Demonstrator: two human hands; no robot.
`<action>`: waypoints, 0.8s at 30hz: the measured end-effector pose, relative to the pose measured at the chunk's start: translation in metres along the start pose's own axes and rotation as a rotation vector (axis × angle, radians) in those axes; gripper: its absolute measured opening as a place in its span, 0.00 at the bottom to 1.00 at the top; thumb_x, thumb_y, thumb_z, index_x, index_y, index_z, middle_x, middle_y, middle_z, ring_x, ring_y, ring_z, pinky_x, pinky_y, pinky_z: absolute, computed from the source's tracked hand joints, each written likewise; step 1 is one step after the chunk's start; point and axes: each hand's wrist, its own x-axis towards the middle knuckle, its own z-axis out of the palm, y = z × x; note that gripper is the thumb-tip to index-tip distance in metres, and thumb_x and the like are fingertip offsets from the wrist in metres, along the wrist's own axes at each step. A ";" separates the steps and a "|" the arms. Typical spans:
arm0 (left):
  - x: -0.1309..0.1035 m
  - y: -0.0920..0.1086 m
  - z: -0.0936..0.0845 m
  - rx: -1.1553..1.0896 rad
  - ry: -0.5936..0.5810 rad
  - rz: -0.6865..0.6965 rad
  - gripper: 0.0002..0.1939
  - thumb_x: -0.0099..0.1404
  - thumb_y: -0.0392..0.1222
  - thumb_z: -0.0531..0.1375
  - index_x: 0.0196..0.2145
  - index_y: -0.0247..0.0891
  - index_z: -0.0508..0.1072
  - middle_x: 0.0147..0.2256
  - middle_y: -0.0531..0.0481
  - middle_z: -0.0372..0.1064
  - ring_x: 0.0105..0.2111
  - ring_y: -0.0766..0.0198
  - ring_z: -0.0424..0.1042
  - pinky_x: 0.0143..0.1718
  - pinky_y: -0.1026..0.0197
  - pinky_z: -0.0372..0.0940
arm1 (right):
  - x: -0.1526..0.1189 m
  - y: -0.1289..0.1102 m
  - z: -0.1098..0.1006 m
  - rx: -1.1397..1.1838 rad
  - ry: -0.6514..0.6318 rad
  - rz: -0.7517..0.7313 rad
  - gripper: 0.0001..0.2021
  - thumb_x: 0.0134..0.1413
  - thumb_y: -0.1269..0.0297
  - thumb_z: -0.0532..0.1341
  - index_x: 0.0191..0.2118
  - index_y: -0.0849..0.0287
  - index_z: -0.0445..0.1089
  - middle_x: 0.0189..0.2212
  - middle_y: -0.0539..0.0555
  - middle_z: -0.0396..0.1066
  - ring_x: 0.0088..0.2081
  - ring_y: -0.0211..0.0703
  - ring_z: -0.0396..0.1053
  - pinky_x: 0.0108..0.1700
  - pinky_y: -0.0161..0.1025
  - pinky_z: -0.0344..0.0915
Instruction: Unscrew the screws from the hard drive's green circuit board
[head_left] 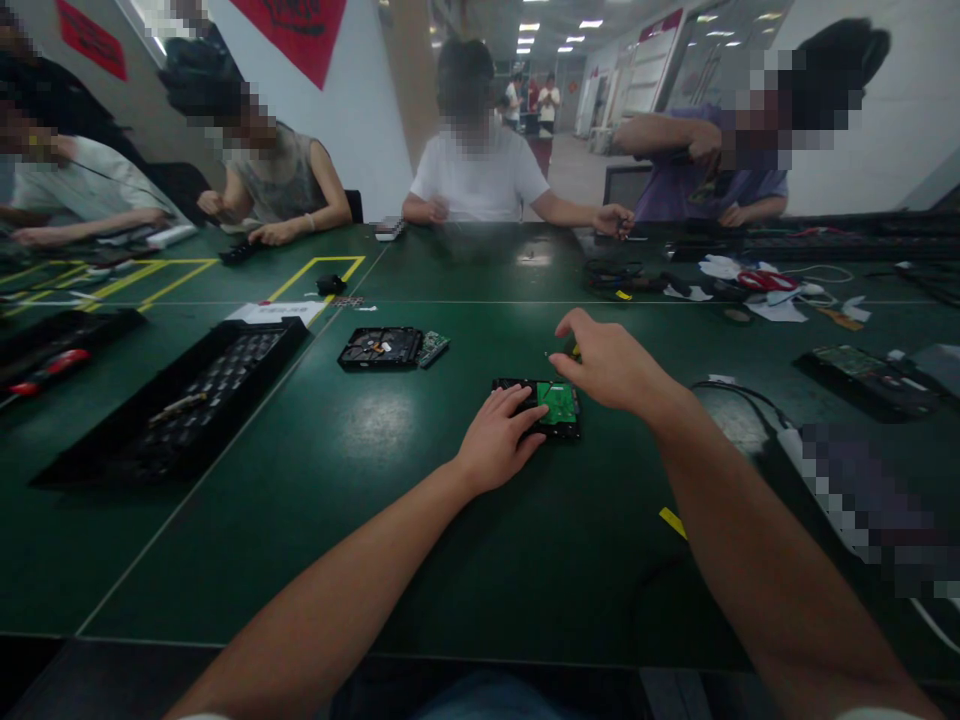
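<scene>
A hard drive (559, 404) with a green circuit board facing up lies flat on the green table. My left hand (501, 430) rests on its left part, fingers spread over the dark casing, hiding some of it. Just above its right end is my right hand (611, 365), thumb and index finger curved but apart. Behind that gap shows a small yellow and dark piece (576, 352), mostly hidden; what it is I cannot tell. Farther left, an open-looking hard drive (381, 347) lies beside a small loose circuit board (433, 348).
On the left stands a long black tray (187, 400) with small parts. Red-handled tool (52, 370) lies beyond it. To the right are a drive-like device (870, 380), cables (742, 390), and a yellow strip (673, 522). Several people sit across the table.
</scene>
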 end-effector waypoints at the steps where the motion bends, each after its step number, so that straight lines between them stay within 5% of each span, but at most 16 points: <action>1: 0.000 0.000 0.000 -0.001 0.000 -0.001 0.22 0.75 0.48 0.62 0.64 0.43 0.74 0.70 0.38 0.61 0.72 0.44 0.59 0.72 0.34 0.55 | 0.000 0.000 0.000 -0.008 -0.005 0.004 0.14 0.65 0.61 0.62 0.53 0.60 0.68 0.42 0.63 0.80 0.42 0.57 0.78 0.41 0.45 0.65; 24: 0.000 0.001 -0.002 0.010 -0.017 -0.006 0.23 0.76 0.48 0.61 0.65 0.42 0.74 0.70 0.38 0.61 0.72 0.44 0.58 0.73 0.35 0.54 | 0.002 0.002 0.008 -0.003 0.074 -0.011 0.12 0.63 0.64 0.60 0.51 0.60 0.68 0.40 0.62 0.80 0.39 0.55 0.76 0.40 0.44 0.62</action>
